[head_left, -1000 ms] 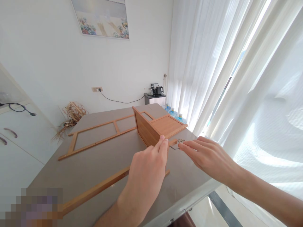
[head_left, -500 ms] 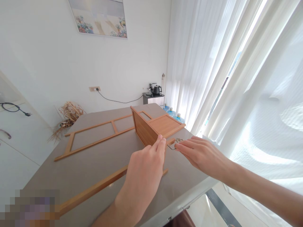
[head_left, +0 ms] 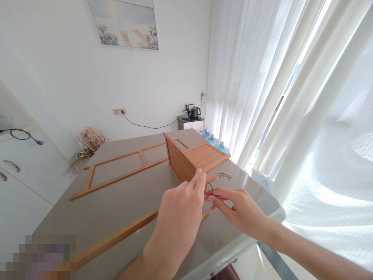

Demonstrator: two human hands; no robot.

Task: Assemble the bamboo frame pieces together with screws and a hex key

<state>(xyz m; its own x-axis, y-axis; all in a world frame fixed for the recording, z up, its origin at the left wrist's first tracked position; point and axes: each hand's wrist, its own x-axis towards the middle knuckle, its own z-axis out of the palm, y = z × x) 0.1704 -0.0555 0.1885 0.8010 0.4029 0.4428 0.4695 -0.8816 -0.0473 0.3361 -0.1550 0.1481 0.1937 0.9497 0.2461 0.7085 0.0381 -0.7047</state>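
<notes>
My left hand is closed at the near corner of an upright wooden panel, fingers pressed against the wood. The parts under its palm are hidden. A wooden frame runs from below this hand toward the lower left. Thumb and forefinger of my right hand pinch a thin bent hex key, whose bend rises beside the left fingertips. Whether its tip sits in a screw is hidden. A small pile of brass-coloured screws lies on the table just beyond the right hand.
Another wooden frame lies flat at the table's far left. A second panel extends behind the upright one. Past the table stand a black kettle and water bottles. White curtains hang on the right.
My right hand has moved left and toward me, from beside the screws to my left fingertips, bringing the hex key along. The screws are now uncovered. My left hand keeps its place.
</notes>
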